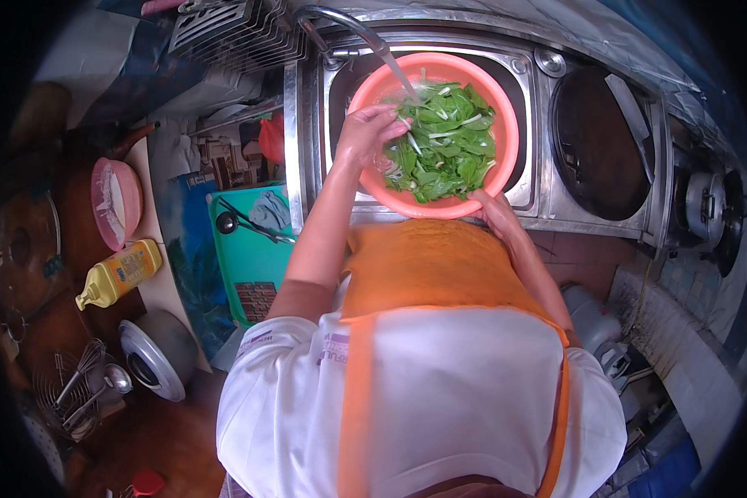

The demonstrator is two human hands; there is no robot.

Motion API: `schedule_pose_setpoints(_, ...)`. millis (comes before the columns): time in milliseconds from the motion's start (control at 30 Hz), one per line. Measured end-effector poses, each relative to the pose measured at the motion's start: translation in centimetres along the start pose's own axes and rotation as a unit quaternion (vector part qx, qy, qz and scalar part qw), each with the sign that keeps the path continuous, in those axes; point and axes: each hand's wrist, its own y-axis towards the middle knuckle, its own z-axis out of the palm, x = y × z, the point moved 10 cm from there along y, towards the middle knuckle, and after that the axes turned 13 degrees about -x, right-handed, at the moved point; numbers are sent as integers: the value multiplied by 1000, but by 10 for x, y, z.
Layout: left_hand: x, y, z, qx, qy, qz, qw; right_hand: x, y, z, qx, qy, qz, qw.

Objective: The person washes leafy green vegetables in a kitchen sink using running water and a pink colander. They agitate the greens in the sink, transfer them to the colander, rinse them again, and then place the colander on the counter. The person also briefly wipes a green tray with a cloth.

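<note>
An orange plastic basin (506, 143) rests over the steel sink (532, 196), holding cut leafy greens (451, 140) in water. Water runs from the curved metal faucet (348, 22) into it. At the basin's left side, my left hand (373, 132) pinches a pale-stemmed piece of the greens between thumb and fingers. My right hand (493, 211) grips the basin's rim at the lower right, its thumb near the leaves and its other fingers partly hidden beneath the rim.
A wire dish rack (243, 43) stands left of the faucet. Right of the sink lie a large dark round lid (591, 143) and a cleaver (627, 106). A green tray (243, 255) with a ladle, a yellow bottle (121, 274) and a pink bowl (118, 202) are to the left.
</note>
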Motion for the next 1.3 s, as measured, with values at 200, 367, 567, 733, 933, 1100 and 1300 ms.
schedule_pose_setpoints(200, -4, 9, -21, -52, 381, 217, 897, 1, 1, 0, -4, 9, -10, 1000)
schedule_pose_setpoints(367, -6, -8, -13, -64, 612, 268, 741, 1, 2, -2, -10, -5, -9, 1000)
schedule_pose_setpoints(567, -4, -18, -9, -56, 648, 254, 716, -2, 6, -5, -8, -4, -12, 1000)
schedule_pose_setpoints(733, 29, -12, -11, 19, 724, 207, 657, 0, 4, -3, -4, -16, 1, 1000)
schedule_pose_setpoints(933, 61, -8, -10, 56, 804, 254, 535, 8, 0, -1, -5, -24, -16, 1000)
schedule_pose_setpoints(1100, 22, -2, -26, 35, 534, 195, 822, 6, 0, -1, -4, -25, -11, 1000)
schedule_pose_setpoints(1300, 38, 27, -57, 29, 195, -14, 980, 6, -2, 2, -3, -6, -2, 1000)
